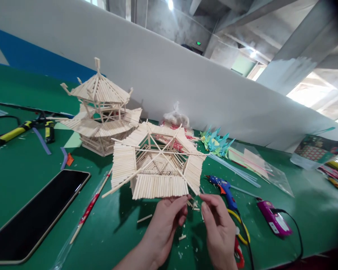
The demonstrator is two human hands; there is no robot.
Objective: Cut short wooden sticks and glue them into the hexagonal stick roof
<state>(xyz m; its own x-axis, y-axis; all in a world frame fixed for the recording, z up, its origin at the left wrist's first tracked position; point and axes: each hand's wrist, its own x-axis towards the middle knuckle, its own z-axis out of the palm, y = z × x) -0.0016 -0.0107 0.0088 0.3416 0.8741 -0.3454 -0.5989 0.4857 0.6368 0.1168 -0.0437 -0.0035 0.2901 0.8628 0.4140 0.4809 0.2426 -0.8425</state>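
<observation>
A pavilion model (pixel 160 187) made of thin wooden sticks stands in front of me, its roof frame of crossing sticks open at the top. My left hand (pixel 169 221) is at its front edge, thumb and fingers closed at the right front corner of the slatted roof. Close by, my right hand (pixel 219 228) has its thumb and forefinger drawn together at the lower end of a diagonal roof stick. Whatever lies between those fingertips is too small to make out. Cut stick pieces (pixel 182 237) lie below the hands.
Behind on the left stands a two-tiered stick pagoda (pixel 101 127). A phone (pixel 36 217) lies at left, near yellow-handled tools (pixel 14 133). To the right are a blue glue gun (pixel 225 191), a purple corded device (pixel 273 217) and red-and-yellow scissors (pixel 239 251). Folded paper (pixel 215 141) sits behind.
</observation>
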